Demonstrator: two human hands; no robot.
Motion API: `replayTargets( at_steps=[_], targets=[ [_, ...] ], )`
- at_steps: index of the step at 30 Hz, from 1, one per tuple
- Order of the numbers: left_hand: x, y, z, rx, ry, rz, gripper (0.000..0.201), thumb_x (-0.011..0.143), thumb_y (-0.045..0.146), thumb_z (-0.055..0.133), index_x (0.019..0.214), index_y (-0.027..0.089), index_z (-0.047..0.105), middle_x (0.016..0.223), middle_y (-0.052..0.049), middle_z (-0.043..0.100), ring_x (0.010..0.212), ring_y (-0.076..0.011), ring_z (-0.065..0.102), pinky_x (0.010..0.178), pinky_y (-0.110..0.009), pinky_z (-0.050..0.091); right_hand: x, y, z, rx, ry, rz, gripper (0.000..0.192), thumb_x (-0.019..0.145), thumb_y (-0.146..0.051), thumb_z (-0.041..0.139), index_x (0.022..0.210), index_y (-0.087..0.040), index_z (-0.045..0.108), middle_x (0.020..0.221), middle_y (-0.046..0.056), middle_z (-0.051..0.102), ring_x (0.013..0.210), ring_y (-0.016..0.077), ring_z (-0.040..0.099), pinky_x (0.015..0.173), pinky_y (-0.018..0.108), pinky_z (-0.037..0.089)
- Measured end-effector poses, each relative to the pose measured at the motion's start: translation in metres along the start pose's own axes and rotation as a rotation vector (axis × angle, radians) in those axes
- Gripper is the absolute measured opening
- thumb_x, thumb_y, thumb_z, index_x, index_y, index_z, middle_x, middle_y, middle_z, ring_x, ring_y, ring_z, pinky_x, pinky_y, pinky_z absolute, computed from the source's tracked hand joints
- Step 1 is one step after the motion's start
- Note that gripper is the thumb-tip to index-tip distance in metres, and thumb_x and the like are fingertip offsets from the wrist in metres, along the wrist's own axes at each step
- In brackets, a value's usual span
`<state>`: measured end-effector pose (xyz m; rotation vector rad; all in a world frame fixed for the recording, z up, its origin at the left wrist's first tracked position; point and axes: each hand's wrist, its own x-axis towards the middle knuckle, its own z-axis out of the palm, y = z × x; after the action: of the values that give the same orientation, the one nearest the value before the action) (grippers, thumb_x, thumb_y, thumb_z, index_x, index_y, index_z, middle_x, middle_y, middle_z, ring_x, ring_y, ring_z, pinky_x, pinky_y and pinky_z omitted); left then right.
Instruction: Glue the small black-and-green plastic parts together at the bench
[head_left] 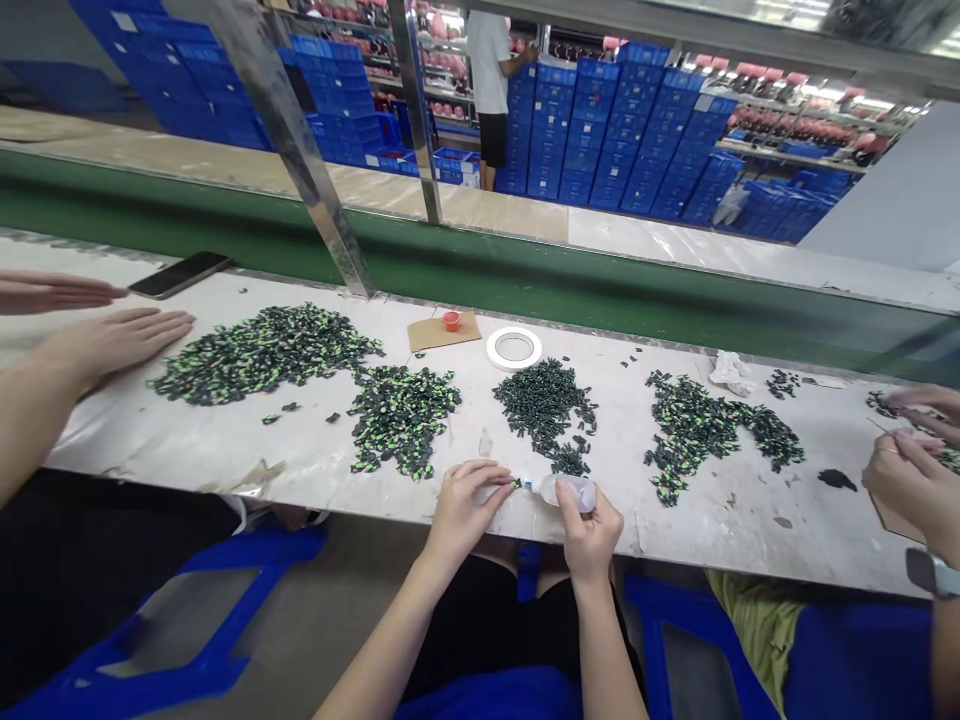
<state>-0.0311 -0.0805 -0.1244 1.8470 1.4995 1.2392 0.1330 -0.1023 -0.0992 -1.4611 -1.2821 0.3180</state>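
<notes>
Between its fingertips my left hand pinches a small black-and-green part. My right hand is closed around a translucent soft bottle, whose blue tip points left at the part, very near it. Just beyond my hands lies a pile of small dark parts. To its left is a heap of black-and-green parts. A roll of white tape lies flat behind the dark pile.
A red-lidded pot stands on cardboard. More part heaps lie left and right. Co-workers' hands are at both ends of the white table. A metal post rises at the rear edge.
</notes>
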Motion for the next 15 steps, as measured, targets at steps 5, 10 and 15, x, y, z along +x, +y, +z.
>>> replayTargets(
  at_steps=[5, 10, 15],
  targets=[
    [0.0006, 0.0, 0.0001, -0.008, -0.004, -0.017, 0.005, 0.075, 0.023, 0.072, 0.079, 0.024, 0.075, 0.079, -0.004, 0.075, 0.087, -0.0229, 0.07, 0.085, -0.038, 0.052, 0.0005, -0.0011, -0.0004, 0.02, -0.032, 0.03, 0.035, 0.079, -0.042, 0.062, 0.054, -0.018, 0.057, 0.048, -0.003, 0.052, 0.044, 0.0109, 0.046, 0.044, 0.023, 0.037],
    [0.0001, -0.0014, 0.0009, -0.024, 0.006, -0.025, 0.006, 0.074, 0.023, 0.073, 0.079, 0.023, 0.075, 0.08, -0.004, 0.075, 0.087, -0.0231, 0.07, 0.086, -0.039, 0.052, 0.0013, -0.0026, -0.0006, 0.059, -0.049, 0.085, 0.036, 0.078, -0.045, 0.062, 0.055, -0.017, 0.057, 0.047, -0.003, 0.052, 0.044, 0.0114, 0.046, 0.044, 0.023, 0.038],
    [0.0005, -0.0003, 0.0007, -0.025, -0.006, -0.049, 0.006, 0.073, 0.021, 0.074, 0.079, 0.023, 0.075, 0.082, -0.005, 0.075, 0.084, -0.0229, 0.071, 0.087, -0.04, 0.052, 0.0002, 0.0008, 0.0, 0.106, -0.006, 0.152, 0.036, 0.076, -0.045, 0.064, 0.055, -0.017, 0.058, 0.047, -0.002, 0.052, 0.045, 0.0123, 0.048, 0.045, 0.024, 0.038]
  ],
)
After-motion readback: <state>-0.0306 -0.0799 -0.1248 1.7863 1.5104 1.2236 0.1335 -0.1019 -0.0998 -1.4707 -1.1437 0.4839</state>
